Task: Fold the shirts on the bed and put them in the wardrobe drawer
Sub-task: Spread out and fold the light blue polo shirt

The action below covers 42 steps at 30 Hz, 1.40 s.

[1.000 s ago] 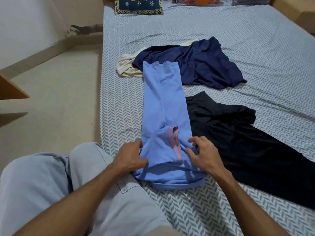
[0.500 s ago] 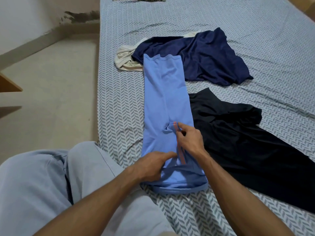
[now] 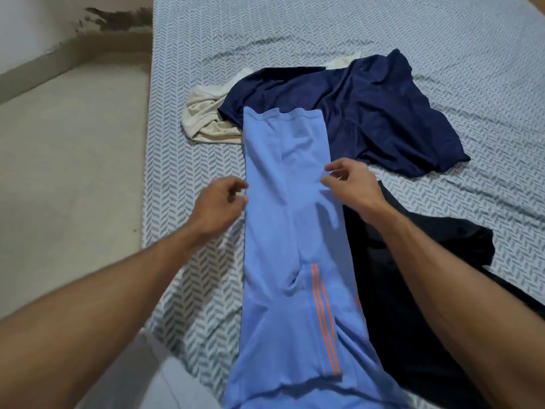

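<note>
A light blue shirt (image 3: 290, 231) with orange stripes lies on the bed as a long narrow strip running away from me. My left hand (image 3: 221, 202) hovers at its left edge about halfway up, fingers loosely curled, fingertips just touching the cloth. My right hand (image 3: 352, 185) is at the right edge opposite, thumb and forefinger apart over the fabric, gripping nothing. A navy shirt (image 3: 368, 113) lies crumpled beyond the strip's far end. A black shirt (image 3: 413, 290) is spread to the right, partly under my right forearm. A cream garment (image 3: 203, 119) pokes out from under the navy shirt.
The bed (image 3: 442, 31) has a grey-white chevron sheet, and its left edge drops to a bare floor (image 3: 73, 172). A stained wall base (image 3: 112, 22) runs at the far left. My trouser leg (image 3: 177, 388) shows at the bottom.
Both hands left the shirt's near end and moved up to its middle, one on each side edge. The camera leaned in closer over the bed.
</note>
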{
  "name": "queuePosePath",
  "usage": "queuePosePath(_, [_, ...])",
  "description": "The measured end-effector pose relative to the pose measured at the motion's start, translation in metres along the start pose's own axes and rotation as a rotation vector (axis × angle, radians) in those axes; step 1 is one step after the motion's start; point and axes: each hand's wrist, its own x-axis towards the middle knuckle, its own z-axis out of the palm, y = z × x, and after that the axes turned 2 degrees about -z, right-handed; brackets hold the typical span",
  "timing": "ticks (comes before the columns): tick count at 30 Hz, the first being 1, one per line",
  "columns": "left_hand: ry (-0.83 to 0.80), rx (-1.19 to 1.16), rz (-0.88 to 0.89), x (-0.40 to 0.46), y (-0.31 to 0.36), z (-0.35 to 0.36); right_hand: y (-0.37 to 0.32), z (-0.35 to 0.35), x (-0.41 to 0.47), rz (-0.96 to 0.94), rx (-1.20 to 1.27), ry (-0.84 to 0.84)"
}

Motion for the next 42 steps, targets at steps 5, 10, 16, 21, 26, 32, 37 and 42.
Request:
queuePosePath(5, [0.042, 0.027, 0.059, 0.095, 0.009, -0.01, -0.01, 0.0, 0.091, -0.046, -0.054, 0.018])
queuePosePath(10, [-0.008, -0.19, -0.074, 0.172, 0.005, -0.004, -0.006, 0.012, 0.154, 0.074, 0.105, 0.045])
queuePosePath(16, [-0.104, -0.384, -0.186, 0.202, 0.016, -0.009, 0.01, 0.012, 0.189, 0.167, 0.265, 0.042])
queuePosePath(21, [-0.149, -0.409, -0.287, 0.206, 0.028, -0.008, 0.018, 0.007, 0.194, 0.189, 0.36, 0.067])
queuePosePath(26, [-0.145, -0.29, -0.347, 0.212, 0.039, 0.003, 0.017, 0.006, 0.191, 0.198, 0.417, -0.044])
queuePosePath(32, [-0.09, -0.404, -0.469, 0.221, 0.053, 0.012, 0.023, 0.006, 0.197, 0.214, 0.472, -0.028])
queuePosePath(37, [-0.14, -0.647, -0.352, 0.195, 0.06, 0.003, 0.012, -0.001, 0.167, 0.151, 0.511, 0.054])
queuePosePath(42, [-0.092, -0.468, -0.118, 0.147, 0.072, -0.032, 0.001, -0.036, 0.116, -0.045, 0.5, 0.003])
